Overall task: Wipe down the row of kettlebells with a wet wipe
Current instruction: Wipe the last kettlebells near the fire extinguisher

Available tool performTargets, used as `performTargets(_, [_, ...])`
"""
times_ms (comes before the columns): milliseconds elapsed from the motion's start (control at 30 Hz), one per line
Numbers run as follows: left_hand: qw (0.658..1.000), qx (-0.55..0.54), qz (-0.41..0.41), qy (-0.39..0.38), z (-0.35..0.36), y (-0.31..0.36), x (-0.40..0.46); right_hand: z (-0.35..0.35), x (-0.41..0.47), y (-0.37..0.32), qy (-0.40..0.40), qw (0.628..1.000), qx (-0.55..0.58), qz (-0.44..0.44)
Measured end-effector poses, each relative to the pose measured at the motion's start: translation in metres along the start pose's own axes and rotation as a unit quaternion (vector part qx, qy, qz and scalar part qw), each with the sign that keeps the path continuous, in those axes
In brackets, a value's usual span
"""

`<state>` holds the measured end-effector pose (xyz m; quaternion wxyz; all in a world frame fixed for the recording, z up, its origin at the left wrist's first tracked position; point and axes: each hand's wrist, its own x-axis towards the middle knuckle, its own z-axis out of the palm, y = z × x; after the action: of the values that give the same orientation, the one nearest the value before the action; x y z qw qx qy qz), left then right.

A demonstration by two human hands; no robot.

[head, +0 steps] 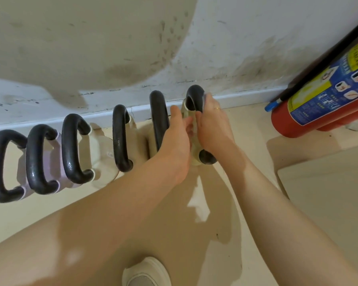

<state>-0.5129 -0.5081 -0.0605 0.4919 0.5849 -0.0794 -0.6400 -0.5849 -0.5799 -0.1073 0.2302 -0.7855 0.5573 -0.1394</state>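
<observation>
From the head camera, a pale cream floor (50, 213) meets a white skirting board (50, 118) and a stained, scuffed wall (91, 38). A red fire extinguisher (310, 104) with a blue and yellow label leans in the right corner, and a light wooden board (329, 193) lies on the floor below it. A pale shoe (147, 271) shows at the bottom edge.

Six kettlebells stand in a row (74, 145) along the skirting board, each with a black handle over a pale body; the two at the left look lilac, the others cream. The rightmost kettlebell (194, 100) sits between the two hands. The right hand (211, 124) is wrapped around the far side of its black handle, fingers closed, with a wet wipe (205, 100) showing as a thin translucent patch between the fingers and the handle. A ring is on one finger. The left hand (178, 139) reaches in from the left, its fingers tucked between this kettlebell and the neighbouring handle (158, 118); whether it grips the cream body or only rests against it I cannot tell. The hands are close together, almost touching.
</observation>
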Motion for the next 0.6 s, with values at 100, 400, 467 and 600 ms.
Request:
performTargets(100, [0.997, 0.035, 0.056, 0.027, -0.002, 0.008, -0.007, -0.003, 0.02, -0.001, -0.043, 0.981, -0.146, -0.117])
performTargets(400, [0.99, 0.039, 0.133, 0.009, -0.024, 0.021, -0.015, -0.036, 0.029, -0.014, -0.186, 0.847, -0.379, -0.322])
performTargets(467, [0.989, 0.049, 0.138, 0.024, -0.029, 0.022, -0.015, -0.033, 0.016, -0.016, -0.199, 0.771, -0.481, -0.367])
performTargets(600, [0.984, 0.064, 0.139, 0.088, -0.035, 0.018, -0.013, -0.033, -0.01, -0.005, -0.18, 0.737, -0.524, -0.387])
